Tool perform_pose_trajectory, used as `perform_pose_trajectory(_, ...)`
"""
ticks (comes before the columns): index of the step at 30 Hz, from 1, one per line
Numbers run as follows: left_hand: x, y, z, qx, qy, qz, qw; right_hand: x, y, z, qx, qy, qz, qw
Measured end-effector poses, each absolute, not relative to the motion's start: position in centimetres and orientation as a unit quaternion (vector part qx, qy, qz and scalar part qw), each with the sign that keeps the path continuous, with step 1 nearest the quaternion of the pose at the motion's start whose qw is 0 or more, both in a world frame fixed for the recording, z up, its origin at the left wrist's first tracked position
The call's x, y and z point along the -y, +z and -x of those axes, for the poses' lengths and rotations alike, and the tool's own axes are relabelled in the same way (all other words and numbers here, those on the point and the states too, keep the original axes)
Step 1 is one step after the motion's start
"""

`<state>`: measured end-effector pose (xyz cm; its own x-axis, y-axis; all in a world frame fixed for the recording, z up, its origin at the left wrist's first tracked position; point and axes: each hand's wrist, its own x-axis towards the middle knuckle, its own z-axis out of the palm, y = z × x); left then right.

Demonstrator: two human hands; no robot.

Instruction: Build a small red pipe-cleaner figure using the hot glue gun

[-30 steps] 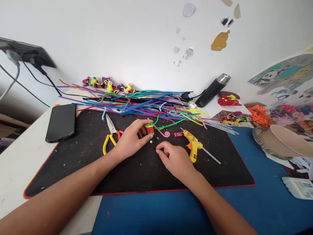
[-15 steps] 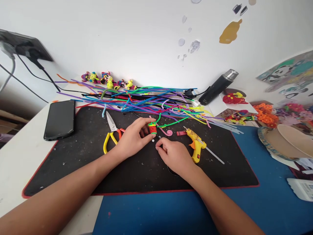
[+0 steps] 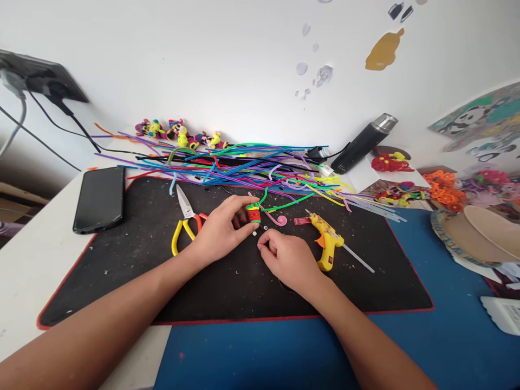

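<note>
Between the thumb and fingers of my left hand (image 3: 221,227) is a small red pipe-cleaner piece (image 3: 254,215) with green and yellow bands, held upright just over the black mat. Green pipe cleaners (image 3: 288,206) and a pink pipe cleaner with a coiled end (image 3: 280,220) lie behind it. My right hand (image 3: 290,257) is closed, its thumb and forefinger pinched together low over the mat; whatever they may hold is too small or hidden. Two tiny round pieces, a white disc (image 3: 254,233) and a googly eye (image 3: 265,227), lie between the hands.
Yellow-handled scissors (image 3: 184,216) lie left of my left hand. A yellow glue gun (image 3: 327,241) rests right of my right hand. Many pipe cleaners (image 3: 244,168) stretch along the wall, with a black flask (image 3: 363,143) beside them. A phone (image 3: 100,199) lies at the left.
My right hand has shifted very slightly left, near the googly eye. My left hand keeps the red piece in the same place.
</note>
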<state>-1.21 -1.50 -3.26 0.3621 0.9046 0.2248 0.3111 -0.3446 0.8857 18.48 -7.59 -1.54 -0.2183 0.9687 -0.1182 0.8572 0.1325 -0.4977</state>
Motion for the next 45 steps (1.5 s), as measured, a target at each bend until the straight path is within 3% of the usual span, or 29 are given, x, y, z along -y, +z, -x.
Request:
perform_pose_trajectory(7,1.5,-3.1,1.1,-0.417,0.364,-0.745,0.373,7.8,-1.5,-18.6,0.696,0.239,0.607,0.299)
perform_pose_trajectory(15,1.7,-3.3,1.2,-0.392,0.334,-0.781,0.353,6.6,-1.0,-17.8,0.694,0.168,0.601,0.358)
perform_pose_trajectory(35,1.6,-3.4,1.2,-0.387,0.336,-0.782,0.354,6.8,-1.5,-17.9,0.687,0.167,0.606,0.365)
perform_pose_trajectory(45,1.5,-3.4,1.1,-0.4,0.342,-0.766,0.368,8.6,-1.6,-19.9,0.719,0.237,0.621,0.204)
